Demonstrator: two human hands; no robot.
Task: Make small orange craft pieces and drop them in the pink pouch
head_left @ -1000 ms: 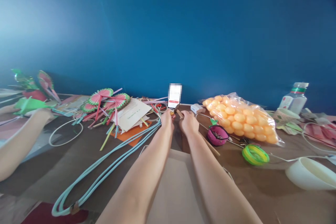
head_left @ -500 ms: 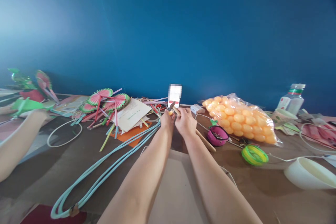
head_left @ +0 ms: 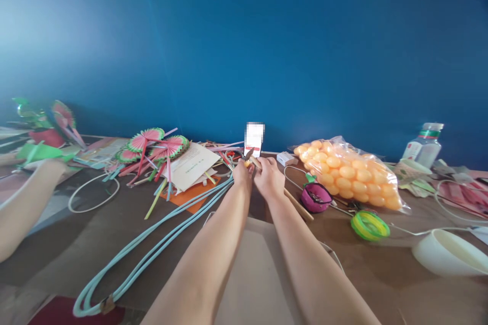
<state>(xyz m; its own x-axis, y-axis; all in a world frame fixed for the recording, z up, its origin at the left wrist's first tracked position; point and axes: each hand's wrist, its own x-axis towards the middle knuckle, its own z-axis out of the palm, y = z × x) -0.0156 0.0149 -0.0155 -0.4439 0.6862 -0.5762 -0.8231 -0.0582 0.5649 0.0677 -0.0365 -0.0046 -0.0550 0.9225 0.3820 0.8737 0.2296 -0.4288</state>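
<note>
My left hand [head_left: 241,173] is closed around a small tool with dark pointed jaws [head_left: 249,153] that looks like pliers; a bit of yellow-orange shows near my fingers. Right beside it, my right hand [head_left: 270,179] is closed on a pale wooden stick [head_left: 299,205]. One end of the stick shows by the tool, and the other comes out below my right wrist. Whether the jaws touch the stick I cannot tell. Just behind both hands a phone [head_left: 253,137] with a lit screen stands upright.
Left lie pale blue tubes [head_left: 152,244], watermelon paper fans [head_left: 147,141] and papers [head_left: 192,166]. Another person's arm [head_left: 30,203] reaches in there. To the right are a bag of orange balls [head_left: 348,172], a purple bowl [head_left: 315,198], a green-yellow ring [head_left: 369,226] and a white cup [head_left: 444,254].
The dark jaws look slightly more spread apart than before. Both hands stay in almost the same place.
</note>
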